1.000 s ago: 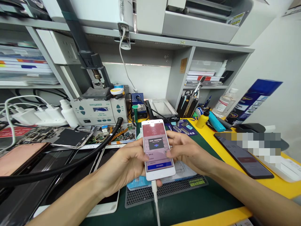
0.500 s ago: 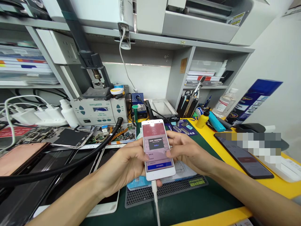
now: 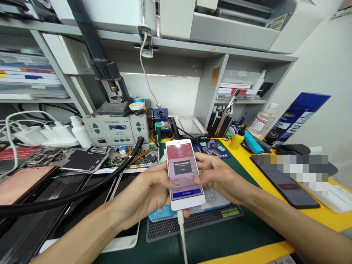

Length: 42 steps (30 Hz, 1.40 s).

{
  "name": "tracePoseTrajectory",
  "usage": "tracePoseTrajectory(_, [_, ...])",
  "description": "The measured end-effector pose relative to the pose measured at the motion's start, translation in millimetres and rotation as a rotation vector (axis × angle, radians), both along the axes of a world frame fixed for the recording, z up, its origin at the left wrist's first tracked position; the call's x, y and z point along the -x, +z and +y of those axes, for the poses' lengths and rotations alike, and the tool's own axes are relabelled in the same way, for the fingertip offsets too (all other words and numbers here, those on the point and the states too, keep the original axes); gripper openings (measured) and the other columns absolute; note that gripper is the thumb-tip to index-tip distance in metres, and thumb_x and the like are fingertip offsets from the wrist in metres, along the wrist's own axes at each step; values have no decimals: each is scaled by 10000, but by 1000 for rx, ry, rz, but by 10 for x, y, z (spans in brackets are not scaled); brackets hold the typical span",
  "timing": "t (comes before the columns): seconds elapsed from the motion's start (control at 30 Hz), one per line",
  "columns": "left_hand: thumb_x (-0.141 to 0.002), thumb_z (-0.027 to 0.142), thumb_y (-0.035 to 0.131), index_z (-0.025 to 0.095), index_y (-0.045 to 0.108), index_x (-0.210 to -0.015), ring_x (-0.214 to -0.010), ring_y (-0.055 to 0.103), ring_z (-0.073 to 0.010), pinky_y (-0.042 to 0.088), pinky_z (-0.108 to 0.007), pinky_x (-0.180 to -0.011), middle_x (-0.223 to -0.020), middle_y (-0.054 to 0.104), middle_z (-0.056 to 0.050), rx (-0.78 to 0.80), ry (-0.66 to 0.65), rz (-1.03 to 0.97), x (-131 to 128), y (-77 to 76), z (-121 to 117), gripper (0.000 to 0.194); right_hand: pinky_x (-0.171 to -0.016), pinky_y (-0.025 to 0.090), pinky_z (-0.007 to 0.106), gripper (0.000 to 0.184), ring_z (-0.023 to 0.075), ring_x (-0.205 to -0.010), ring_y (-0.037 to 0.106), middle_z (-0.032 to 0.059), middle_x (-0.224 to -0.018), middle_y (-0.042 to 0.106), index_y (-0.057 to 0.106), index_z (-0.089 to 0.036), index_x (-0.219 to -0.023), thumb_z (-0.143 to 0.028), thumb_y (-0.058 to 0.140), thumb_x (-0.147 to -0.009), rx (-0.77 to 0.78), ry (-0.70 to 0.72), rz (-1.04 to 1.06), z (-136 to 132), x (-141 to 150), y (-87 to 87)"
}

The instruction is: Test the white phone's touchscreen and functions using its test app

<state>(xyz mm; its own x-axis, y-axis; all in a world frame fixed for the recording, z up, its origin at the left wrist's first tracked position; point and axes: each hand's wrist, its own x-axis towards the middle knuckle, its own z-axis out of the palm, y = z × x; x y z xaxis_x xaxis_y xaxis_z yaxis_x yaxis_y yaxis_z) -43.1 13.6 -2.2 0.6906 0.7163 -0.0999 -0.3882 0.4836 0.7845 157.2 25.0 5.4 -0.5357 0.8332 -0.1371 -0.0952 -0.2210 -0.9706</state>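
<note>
A white smartphone (image 3: 183, 172) with a lit pink and blue screen is held above the workbench in both hands. My left hand (image 3: 143, 196) wraps its left edge and underside, fingers curled. My right hand (image 3: 218, 178) grips the right edge, with the thumb resting on the screen. A white cable (image 3: 182, 234) is plugged into the phone's bottom and runs down toward me.
A grey perforated mat (image 3: 198, 222) lies under the phone on green matting. A soldering station (image 3: 115, 128), a black hose (image 3: 82, 190) and opened phones sit at left. A dark phone (image 3: 286, 183), bottles (image 3: 262, 123) and a blue box (image 3: 299, 117) stand at right on the yellow bench.
Only the small graphic on the phone's screen has changed; hands and phone stay in place.
</note>
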Motion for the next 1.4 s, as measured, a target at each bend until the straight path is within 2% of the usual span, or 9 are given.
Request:
tracePoseTrajectory(0.43, [-763, 35, 509, 118, 526, -1331, -1040, 637, -378, 560, -541, -742, -1216, 647, -202, 53, 21, -11, 8, -6, 3, 574, -695, 545, 322, 616, 189, -768, 710, 76, -1011, 747, 572, -192, -1246, -172, 702, -643, 21, -11, -5, -12, -2, -16])
tracePoseTrajectory(0.8, [-759, 42, 506, 128, 543, -1316, -1059, 633, -385, 562, -543, -753, -1227, 644, -203, 48, 19, -8, 8, 4, -16, 565, -632, 519, 280, 622, 141, -683, 653, 63, -965, 750, 559, -204, -1263, -176, 707, -660, 18, -14, -5, -7, -3, -4])
tracePoseTrajectory(1.17, [-761, 44, 508, 120, 526, -1335, -1051, 635, -380, 560, -545, -752, -1224, 644, -208, 42, 12, -14, 1, -16, 5, 579, -658, 536, 297, 639, 190, -795, 705, 82, -1027, 748, 544, -201, -1281, -176, 702, -662, 14, -11, -10, -4, -12, -13])
tracePoseTrajectory(1.4, [-764, 43, 502, 128, 533, -1323, -1046, 639, -376, 564, -541, -749, -1216, 649, -202, 46, 8, -11, 11, -4, 1, 567, -651, 536, 296, 623, 182, -773, 701, 78, -1013, 747, 553, -206, -1269, -176, 700, -664, 12, -11, -9, 1, -8, -22])
